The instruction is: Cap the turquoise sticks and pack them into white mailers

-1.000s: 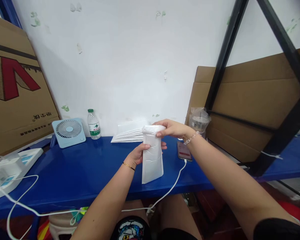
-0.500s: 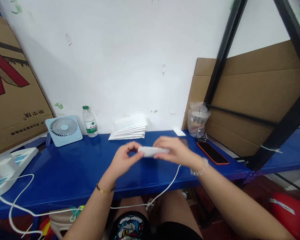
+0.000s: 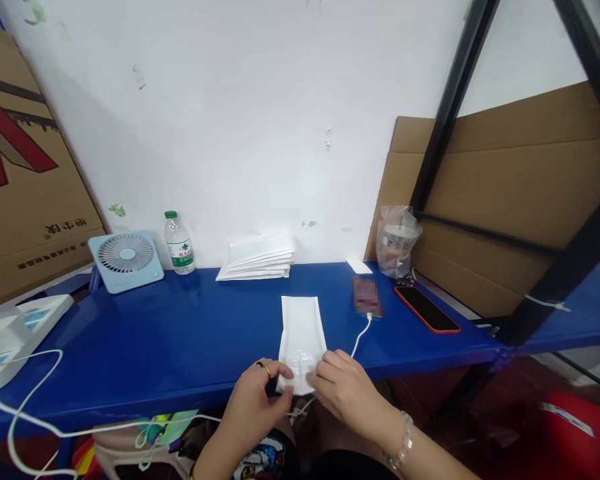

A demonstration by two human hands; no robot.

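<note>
A white padded envelope point(image 3: 301, 327) lies lengthwise at the front of the blue table, its near end at the table's edge. Clear, wrinkled film shows across its lower part. At the lower left corner my left hand point(image 3: 258, 395) pinches it between thumb and fingers. On the lower right side my right hand point(image 3: 343, 387) grips the edge with bent fingers; its thumb is partly hidden. Behind, against the wall, rests a stack of similar white envelopes point(image 3: 260, 257).
Along the back stand a blue fan point(image 3: 127, 257), a water bottle point(image 3: 180, 245) and a bagged cup point(image 3: 398, 243). At right lie a plugged-in phone point(image 3: 367, 297) and an orange-edged phone point(image 3: 427, 309). A white cable point(image 3: 145, 421) hangs along the table's front edge. A power strip point(image 3: 40, 327) is at left.
Both hands have come down and nearer with the envelope. Before, it was held in the air, seen edge-on; now it lies flat on the table, and the charging phone is uncovered.
</note>
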